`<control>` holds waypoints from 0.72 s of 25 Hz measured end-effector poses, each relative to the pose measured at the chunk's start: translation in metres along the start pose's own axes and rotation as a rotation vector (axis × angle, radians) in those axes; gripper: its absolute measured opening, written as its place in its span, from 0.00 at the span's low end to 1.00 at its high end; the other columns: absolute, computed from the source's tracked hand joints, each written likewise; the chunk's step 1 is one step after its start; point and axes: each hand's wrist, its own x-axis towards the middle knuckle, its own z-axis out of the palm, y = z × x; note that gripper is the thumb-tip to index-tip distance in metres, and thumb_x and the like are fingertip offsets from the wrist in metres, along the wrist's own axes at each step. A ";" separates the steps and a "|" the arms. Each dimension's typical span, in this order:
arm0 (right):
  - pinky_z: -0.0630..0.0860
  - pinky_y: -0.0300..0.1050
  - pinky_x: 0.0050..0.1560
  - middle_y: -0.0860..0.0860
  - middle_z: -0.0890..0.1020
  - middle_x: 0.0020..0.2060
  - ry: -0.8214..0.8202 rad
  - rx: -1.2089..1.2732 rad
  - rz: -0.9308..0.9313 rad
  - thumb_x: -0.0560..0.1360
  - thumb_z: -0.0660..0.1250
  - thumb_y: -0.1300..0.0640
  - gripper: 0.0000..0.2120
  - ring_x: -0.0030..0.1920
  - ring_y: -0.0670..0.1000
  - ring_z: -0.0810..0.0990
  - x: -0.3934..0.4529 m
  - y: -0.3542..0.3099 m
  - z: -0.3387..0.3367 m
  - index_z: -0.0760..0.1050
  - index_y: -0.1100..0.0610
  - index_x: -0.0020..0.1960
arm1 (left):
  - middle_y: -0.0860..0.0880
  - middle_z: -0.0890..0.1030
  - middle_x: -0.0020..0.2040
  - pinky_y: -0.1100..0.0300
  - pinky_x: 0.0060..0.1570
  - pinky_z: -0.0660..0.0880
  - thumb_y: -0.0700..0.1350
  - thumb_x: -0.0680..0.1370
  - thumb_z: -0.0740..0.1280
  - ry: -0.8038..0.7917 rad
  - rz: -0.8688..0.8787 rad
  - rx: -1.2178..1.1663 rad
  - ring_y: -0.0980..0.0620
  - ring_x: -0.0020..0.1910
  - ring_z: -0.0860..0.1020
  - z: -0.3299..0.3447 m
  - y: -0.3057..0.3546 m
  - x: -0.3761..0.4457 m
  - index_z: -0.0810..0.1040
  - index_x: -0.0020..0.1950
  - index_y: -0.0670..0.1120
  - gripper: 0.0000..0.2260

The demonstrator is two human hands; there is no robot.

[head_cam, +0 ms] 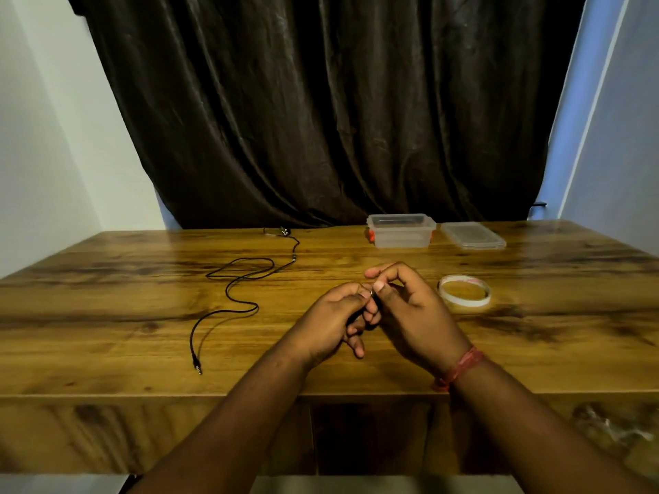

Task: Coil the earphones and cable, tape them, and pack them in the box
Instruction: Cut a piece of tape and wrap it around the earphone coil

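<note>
Both of my hands meet over the middle of the table. My left hand [335, 322] and my right hand [410, 315] pinch a small black cable piece [374, 297] with a metal tip between thumbs and fingers; most of it is hidden by the fingers. The black earphones [235, 279] lie loose and uncoiled on the table to the left, jack plug near the front and earbuds at the far edge. A roll of white tape [463, 292] lies flat just right of my right hand. The clear plastic box [401, 237] stands open at the back.
The box's clear lid [473, 236] lies flat to the right of the box. The wooden table [570, 333] ends at a front edge just below my wrists. A dark curtain [321, 119] hangs behind the table.
</note>
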 end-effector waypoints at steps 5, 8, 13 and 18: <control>0.79 0.62 0.47 0.58 0.83 0.37 0.100 0.006 0.084 0.81 0.63 0.59 0.06 0.40 0.58 0.83 0.000 0.002 -0.004 0.74 0.54 0.45 | 0.47 0.71 0.34 0.62 0.20 0.72 0.38 0.83 0.56 0.060 0.016 -0.080 0.57 0.24 0.64 0.002 0.003 -0.002 0.72 0.44 0.40 0.10; 0.79 0.57 0.47 0.59 0.83 0.38 0.114 -0.045 0.093 0.81 0.63 0.59 0.05 0.42 0.57 0.84 0.000 0.000 -0.004 0.74 0.55 0.46 | 0.48 0.71 0.34 0.62 0.21 0.70 0.41 0.84 0.55 0.060 0.028 -0.102 0.56 0.25 0.63 0.002 0.002 -0.002 0.72 0.46 0.41 0.10; 0.79 0.47 0.44 0.58 0.83 0.37 0.135 -0.087 0.122 0.81 0.63 0.59 0.05 0.38 0.49 0.84 0.000 0.000 -0.004 0.74 0.57 0.47 | 0.49 0.70 0.34 0.61 0.24 0.67 0.44 0.85 0.54 0.123 0.036 0.028 0.57 0.25 0.63 0.002 -0.003 0.000 0.71 0.53 0.46 0.08; 0.80 0.40 0.41 0.60 0.78 0.50 0.169 -0.133 0.095 0.81 0.64 0.60 0.05 0.39 0.48 0.84 0.004 0.003 -0.005 0.74 0.59 0.47 | 0.48 0.71 0.35 0.64 0.22 0.64 0.40 0.84 0.55 0.123 0.016 -0.040 0.57 0.23 0.62 0.002 -0.003 0.003 0.70 0.53 0.44 0.05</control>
